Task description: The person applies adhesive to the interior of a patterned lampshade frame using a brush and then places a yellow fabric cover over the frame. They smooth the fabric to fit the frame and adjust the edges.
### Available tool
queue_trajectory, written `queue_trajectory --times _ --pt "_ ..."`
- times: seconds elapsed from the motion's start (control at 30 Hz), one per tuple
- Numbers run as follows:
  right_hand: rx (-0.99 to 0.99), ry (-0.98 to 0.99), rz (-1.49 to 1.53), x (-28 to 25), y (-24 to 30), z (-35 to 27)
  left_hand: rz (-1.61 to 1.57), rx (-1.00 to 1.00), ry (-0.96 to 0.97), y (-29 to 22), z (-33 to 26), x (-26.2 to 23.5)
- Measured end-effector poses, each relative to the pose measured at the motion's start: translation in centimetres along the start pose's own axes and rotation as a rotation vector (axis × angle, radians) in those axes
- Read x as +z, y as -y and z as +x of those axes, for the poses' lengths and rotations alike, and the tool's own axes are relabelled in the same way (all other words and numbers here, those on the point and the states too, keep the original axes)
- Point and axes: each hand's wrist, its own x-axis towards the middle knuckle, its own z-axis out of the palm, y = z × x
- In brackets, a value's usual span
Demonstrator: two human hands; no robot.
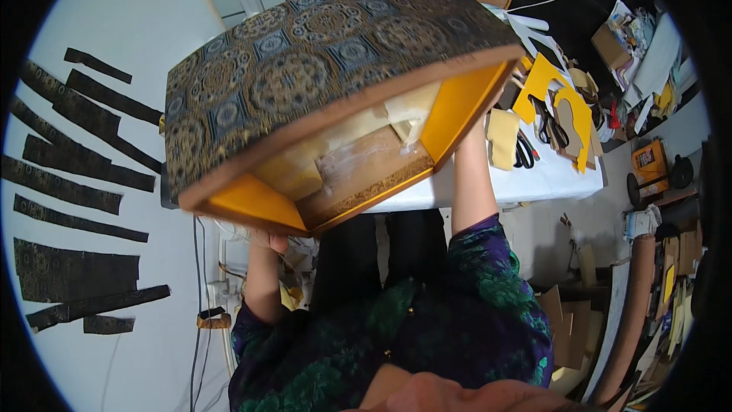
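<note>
A white wall (107,11) fills the left side, and a table (427,195) spread in white stands in front of the person, its near edge running across and bowing at the right corner. The patterned box (305,69) is held up over that near edge, tilted, its brown-rimmed opening turned down toward the person and its gold side walls showing. Its left end appears close to the wall; the true gap cannot be told. Below the box's lower rim, a white strip of table top reaches to the edge. Dark fabric strips (72,183) hang in rows on the wall. Yellow sheets (541,80) lie beyond the box's right end, crowding that side. The left hand (271,239) curls under the lower left corner, thumb side showing, supporting it. The right hand (480,120) bears on the right end, mostly hidden, so its finger spread cannot be told. Just beside it lie a cream pad (502,137) and, beyond that, black scissor handles (553,133).
</note>
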Motion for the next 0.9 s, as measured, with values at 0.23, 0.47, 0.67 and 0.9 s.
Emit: queue_trajectory --times 0.23,0.47,0.67,0.9 --pt "-0.187 -0.135 0.251 6.1 6.0 -10.5 0.202 -0.270 -0.556 -2.7 -3.2 -5.9" --pt "-0.068 -0.165 -1.404 6.4 -4.3 -20.9 0.229 -0.803 -0.499 -5.3 -9.2 -6.4" --pt "-0.170 0.080 -1.971 2.3 -10.8 -18.6 0.158 -0.910 -0.497 -5.8 -11.0 -5.1" --pt "-0.104 0.202 -2.300 1.9 -10.8 -18.1 0.141 -1.106 -0.559 -6.4 -11.7 -4.6"
